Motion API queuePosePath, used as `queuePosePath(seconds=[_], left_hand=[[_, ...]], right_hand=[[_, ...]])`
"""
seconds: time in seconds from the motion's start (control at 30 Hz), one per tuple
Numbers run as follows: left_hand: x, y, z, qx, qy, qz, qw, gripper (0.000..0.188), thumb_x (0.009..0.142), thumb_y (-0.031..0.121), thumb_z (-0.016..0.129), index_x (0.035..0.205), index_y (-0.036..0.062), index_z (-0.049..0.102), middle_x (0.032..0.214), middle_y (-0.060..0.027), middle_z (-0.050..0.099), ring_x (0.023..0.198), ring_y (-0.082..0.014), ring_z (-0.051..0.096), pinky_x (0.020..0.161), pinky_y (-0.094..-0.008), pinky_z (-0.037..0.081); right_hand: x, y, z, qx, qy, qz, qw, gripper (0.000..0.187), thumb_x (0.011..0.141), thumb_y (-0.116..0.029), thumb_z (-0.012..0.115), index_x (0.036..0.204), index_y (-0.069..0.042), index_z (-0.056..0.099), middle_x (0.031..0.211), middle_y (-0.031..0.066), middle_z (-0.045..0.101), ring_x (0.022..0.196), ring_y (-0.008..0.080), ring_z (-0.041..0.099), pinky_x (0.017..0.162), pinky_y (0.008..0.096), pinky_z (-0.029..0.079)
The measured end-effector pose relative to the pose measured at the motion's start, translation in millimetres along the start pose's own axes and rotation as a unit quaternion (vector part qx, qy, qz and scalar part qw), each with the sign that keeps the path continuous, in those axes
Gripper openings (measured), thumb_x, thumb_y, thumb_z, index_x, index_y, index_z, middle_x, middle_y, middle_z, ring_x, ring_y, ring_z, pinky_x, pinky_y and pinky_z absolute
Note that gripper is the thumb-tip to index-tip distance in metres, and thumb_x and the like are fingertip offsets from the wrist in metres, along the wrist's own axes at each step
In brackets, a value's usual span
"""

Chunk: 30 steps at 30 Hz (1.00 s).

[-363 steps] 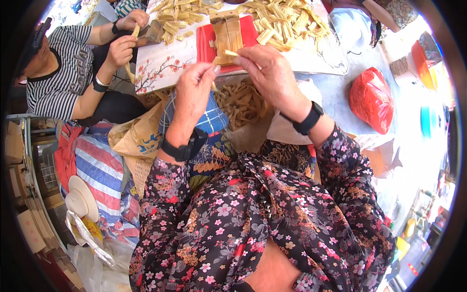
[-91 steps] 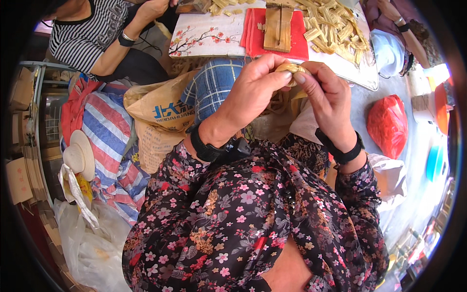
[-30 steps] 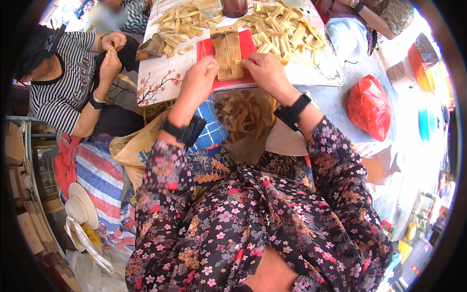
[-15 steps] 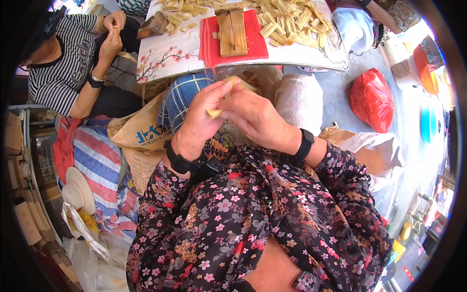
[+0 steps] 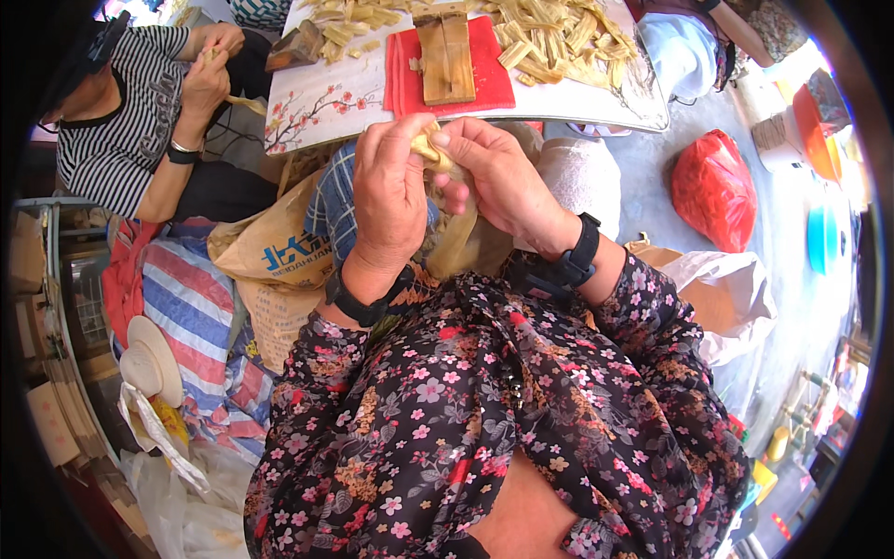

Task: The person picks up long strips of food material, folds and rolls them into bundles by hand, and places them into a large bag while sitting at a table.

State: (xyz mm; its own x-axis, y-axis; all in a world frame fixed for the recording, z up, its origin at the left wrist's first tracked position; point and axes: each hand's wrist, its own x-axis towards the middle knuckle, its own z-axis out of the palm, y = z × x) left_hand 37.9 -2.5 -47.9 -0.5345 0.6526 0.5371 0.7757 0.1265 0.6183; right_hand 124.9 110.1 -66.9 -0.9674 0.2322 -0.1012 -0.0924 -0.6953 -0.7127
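Between my two hands, just off the table's near edge, is a folded pale yellow dried strip, fibrous and plant-like. My left hand grips it from one side with the fingers curled. From the other side my right hand pinches it, thumb laid on top. A broad yellowish length hangs below my hands toward my lap; whether it belongs to the same strip I cannot tell. Beyond my hands, a wooden block with a dark lengthwise line rests on a red cloth.
Piles of similar strips cover the far part of the white table. At the left, a person in a striped shirt handles another strip. A red plastic bag is on the floor at right. Sacks stand by my legs.
My hands have turned and moved slightly up toward the table, the right thumb now atop the folded strip. A hanging length shows below them. The other person's strip now hangs out to the right.
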Motion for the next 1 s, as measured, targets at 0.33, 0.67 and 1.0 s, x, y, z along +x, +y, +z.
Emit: queuePosePath(seconds=[0.33, 0.67, 1.0], left_hand=[[7, -4, -15, -0.505, -0.187, -0.293, 0.790, 0.006, 0.090, 0.002, 0.053, 0.095, 0.0023, 0.053, 0.089, -0.0010, 0.047, 0.085, -0.0075, 0.046, 0.076, -0.0246, 0.042], [-3, 1, 2, -0.392, 0.024, -0.191, 0.900, 0.017, 0.090, 0.006, 0.060, 0.104, -0.0023, 0.062, 0.091, -0.0025, 0.064, 0.079, -0.0054, 0.056, 0.071, -0.0192, 0.046], [19, -13, -12, -0.394, -0.014, -0.195, 0.898, 0.012, 0.088, 0.005, 0.061, 0.098, -0.0011, 0.063, 0.083, -0.0032, 0.062, 0.072, -0.0073, 0.054, 0.069, -0.0197, 0.044]], right_hand=[[-15, -25, -4, -0.474, -0.031, -0.271, 0.837, 0.022, 0.093, -0.023, 0.054, 0.090, -0.001, 0.060, 0.069, 0.0100, 0.058, 0.060, 0.0252, 0.057, 0.056, 0.0347, 0.045], [-10, -30, -2, -0.173, -0.033, -0.100, 0.979, 0.011, 0.093, -0.019, 0.057, 0.092, -0.008, 0.056, 0.064, -0.0035, 0.053, 0.053, 0.0020, 0.044, 0.044, 0.0170, 0.032], [0, -42, -35, 0.018, 0.027, -0.017, 0.999, 0.033, 0.096, -0.045, 0.041, 0.086, -0.014, 0.048, 0.060, -0.0044, 0.043, 0.052, 0.0039, 0.035, 0.046, 0.0183, 0.022]])
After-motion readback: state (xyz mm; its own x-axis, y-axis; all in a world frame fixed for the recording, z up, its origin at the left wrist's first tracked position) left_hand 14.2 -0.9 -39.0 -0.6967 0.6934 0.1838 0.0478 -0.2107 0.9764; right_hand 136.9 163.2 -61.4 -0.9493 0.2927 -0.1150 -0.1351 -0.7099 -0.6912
